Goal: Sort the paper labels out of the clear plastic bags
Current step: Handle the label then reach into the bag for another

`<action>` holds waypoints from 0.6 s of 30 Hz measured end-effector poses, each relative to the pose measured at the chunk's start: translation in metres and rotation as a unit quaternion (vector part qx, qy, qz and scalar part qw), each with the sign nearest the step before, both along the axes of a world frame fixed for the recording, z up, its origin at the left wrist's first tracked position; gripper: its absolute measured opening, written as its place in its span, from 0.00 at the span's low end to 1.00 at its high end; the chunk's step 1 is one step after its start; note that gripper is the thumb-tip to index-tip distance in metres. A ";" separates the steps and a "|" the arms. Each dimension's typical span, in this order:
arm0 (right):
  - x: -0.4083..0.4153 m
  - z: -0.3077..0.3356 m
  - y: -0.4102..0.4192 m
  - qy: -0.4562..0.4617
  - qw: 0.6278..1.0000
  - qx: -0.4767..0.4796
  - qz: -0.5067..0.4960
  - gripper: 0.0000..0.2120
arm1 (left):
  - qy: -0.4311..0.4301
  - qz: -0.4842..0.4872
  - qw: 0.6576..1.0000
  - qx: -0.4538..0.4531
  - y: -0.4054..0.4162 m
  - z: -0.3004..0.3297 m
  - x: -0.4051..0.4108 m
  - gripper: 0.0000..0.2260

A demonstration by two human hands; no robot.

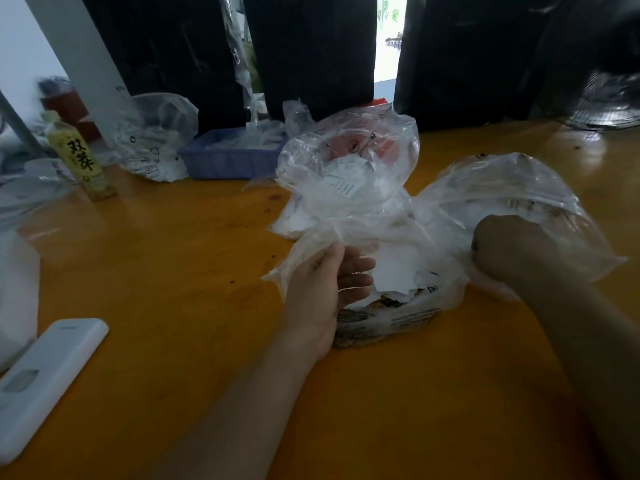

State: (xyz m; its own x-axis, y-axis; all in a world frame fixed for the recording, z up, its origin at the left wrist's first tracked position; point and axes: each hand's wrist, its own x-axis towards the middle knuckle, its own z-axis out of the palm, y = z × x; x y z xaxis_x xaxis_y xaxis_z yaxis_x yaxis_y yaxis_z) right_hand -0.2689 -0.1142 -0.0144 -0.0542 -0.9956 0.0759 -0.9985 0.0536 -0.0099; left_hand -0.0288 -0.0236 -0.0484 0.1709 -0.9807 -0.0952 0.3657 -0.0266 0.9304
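- My left hand (pixel 320 292) pinches the left edge of a clear plastic bag (pixel 391 271) between thumb and fingers, palm turned right, the fingers partly behind the film.
- My right hand (pixel 502 247) is curled into a fist on the same bag's right side, clamped on crumpled plastic; the two hands are apart, with the bag's mouth between them.
- Inside that bag I see white paper labels (pixel 398 271) bunched in the middle, above printed film at its near end.
- Just behind it, a second clear bag (pixel 349 164) stands puffed up, holding more white slips and something red.
- Further left, a blue tray (pixel 225 161) holds white papers and plastic.
- Left of the tray lies another clear bag (pixel 156 136), then a yellow drink bottle (pixel 83 161).
- A white remote (pixel 41 382) lies near left on the orange table (pixel 173 271).
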 end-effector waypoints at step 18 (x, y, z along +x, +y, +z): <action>0.006 0.044 0.037 -0.051 0.997 -0.061 -0.003 0.14 | -0.010 -0.003 1.000 0.004 0.000 -0.001 0.001 0.16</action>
